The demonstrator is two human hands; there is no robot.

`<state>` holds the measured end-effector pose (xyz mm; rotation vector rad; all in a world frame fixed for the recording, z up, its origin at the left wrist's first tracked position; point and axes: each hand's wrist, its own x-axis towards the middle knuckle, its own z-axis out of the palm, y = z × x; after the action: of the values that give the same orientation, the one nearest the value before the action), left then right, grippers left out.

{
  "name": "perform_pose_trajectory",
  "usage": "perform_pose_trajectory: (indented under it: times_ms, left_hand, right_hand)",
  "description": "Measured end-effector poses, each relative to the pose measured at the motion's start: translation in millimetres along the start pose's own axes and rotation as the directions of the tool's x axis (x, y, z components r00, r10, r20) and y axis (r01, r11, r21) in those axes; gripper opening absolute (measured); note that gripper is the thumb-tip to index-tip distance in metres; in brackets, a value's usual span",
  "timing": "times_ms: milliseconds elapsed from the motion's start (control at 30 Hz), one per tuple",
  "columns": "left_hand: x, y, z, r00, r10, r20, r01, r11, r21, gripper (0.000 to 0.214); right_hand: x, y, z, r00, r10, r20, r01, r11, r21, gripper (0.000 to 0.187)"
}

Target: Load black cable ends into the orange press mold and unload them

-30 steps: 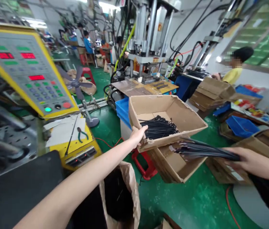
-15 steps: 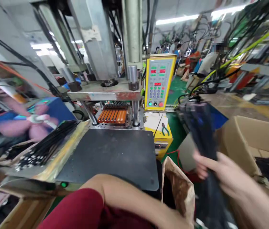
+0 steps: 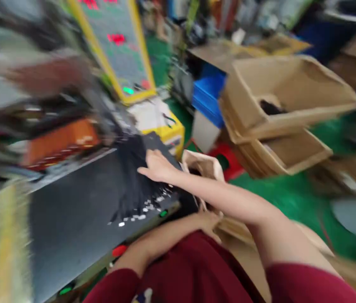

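A bundle of thin black cords (image 3: 130, 174) with small white ends lies fanned out on the dark plate (image 3: 70, 206). My right hand (image 3: 159, 166) rests on top of the bundle, back of the hand up. Its thumb stands out to the left, apart from the fingers, whose tips are partly hidden. Close to my body, below the brown paper bag (image 3: 218, 168), is my left hand (image 3: 207, 223). The fingers of that hand are spread, and no object shows in them.
Left of the plate stands the press with an orange fixture (image 3: 60, 141). Behind it are a yellow-framed control panel (image 3: 117, 50) and a yellow box (image 3: 178, 128) with pliers. Stacked cardboard boxes (image 3: 253, 126) and a blue bin (image 3: 207, 92) are at right.
My view has swung right and down. My right hand has brought the bundle from beside the cardboard box onto the plate. My left hand has come into view near the paper bag.
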<state>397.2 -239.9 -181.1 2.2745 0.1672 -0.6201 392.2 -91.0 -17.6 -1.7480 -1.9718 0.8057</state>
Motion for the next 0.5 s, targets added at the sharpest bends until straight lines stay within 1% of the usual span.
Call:
perform_pose_trajectory:
  times_ms: [33,67,100,133,167,200,233,267,300,333,367,400,433,467,500]
  left_hand:
    - [4.1,-0.5,8.4,0.996,0.040,0.075,-0.043,0.998,0.040,0.095]
    - [8.7,-0.7,15.8,0.993,0.046,0.110,-0.055,0.995,0.083,0.102]
    - [12.9,-0.4,22.2,0.991,0.051,0.124,-0.066,0.991,0.120,0.104]
    - [15.7,0.7,27.5,0.992,0.059,0.110,-0.075,0.987,0.145,0.098]
    - [16.6,2.5,31.8,0.994,0.071,0.088,-0.085,0.983,0.164,0.089]
    - [15.9,5.0,35.0,0.994,0.091,0.066,-0.102,0.979,0.176,0.078]
    - [14.3,8.1,37.0,0.992,0.113,0.048,-0.120,0.975,0.186,0.067]
    - [12.5,11.8,37.8,0.991,0.131,0.036,-0.136,0.971,0.195,0.059]
    - [11.4,16.1,37.4,0.990,0.141,0.026,-0.143,0.968,0.204,0.055]
    - [11.3,21.1,35.7,0.989,0.144,0.016,-0.144,0.966,0.213,0.053]
    - [12.2,27.2,32.6,0.990,0.143,0.006,-0.141,0.965,0.219,0.052]
    - [13.9,34.7,28.3,0.990,0.141,-0.004,-0.137,0.965,0.225,0.051]
    - [16.3,43.9,22.6,0.990,0.143,-0.013,-0.136,0.964,0.228,0.050]
    - [19.1,54.9,15.6,0.988,0.150,-0.021,-0.141,0.963,0.232,0.050]
    - [21.9,67.4,7.5,0.987,0.160,-0.030,-0.149,0.961,0.235,0.050]
  right_hand:
    - [-7.4,10.1,-16.0,1.000,-0.013,-0.024,0.012,0.998,-0.060,0.039]
    - [-20.8,24.4,-34.7,0.999,-0.011,-0.050,0.005,0.992,-0.125,0.041]
    - [-42.6,39.6,-54.4,0.998,0.001,-0.062,-0.013,0.981,-0.192,0.040]
    - [-73.4,53.0,-73.2,0.998,0.025,-0.059,-0.039,0.965,-0.257,0.039]
    - [-112.1,62.7,-89.3,0.997,0.071,-0.036,-0.079,0.946,-0.315,0.040]
    - [-156.3,69.1,-101.0,0.990,0.140,0.003,-0.129,0.923,-0.364,0.047]
    - [-203.1,73.6,-107.3,0.972,0.231,0.049,-0.191,0.891,-0.411,0.058]
    - [-249.5,78.2,-107.8,0.934,0.348,0.084,-0.270,0.840,-0.470,0.069]
    - [-293.1,84.0,-102.8,0.861,0.496,0.114,-0.373,0.768,-0.521,0.073]
    - [-332.0,91.2,-93.1,0.757,0.642,0.121,-0.483,0.676,-0.556,0.073]
    - [-365.3,99.3,-80.5,0.647,0.755,0.106,-0.575,0.575,-0.582,0.074]
    - [-393.0,107.3,-66.9,0.531,0.844,0.080,-0.648,0.465,-0.604,0.075]
    - [-415.6,114.6,-54.4,0.455,0.890,0.021,-0.697,0.371,-0.614,0.066]
    - [-434.3,121.2,-44.7,0.417,0.907,-0.057,-0.730,0.297,-0.616,0.056]
    - [-450.2,127.3,-39.2,0.404,0.906,-0.124,-0.752,0.252,-0.609,0.050]
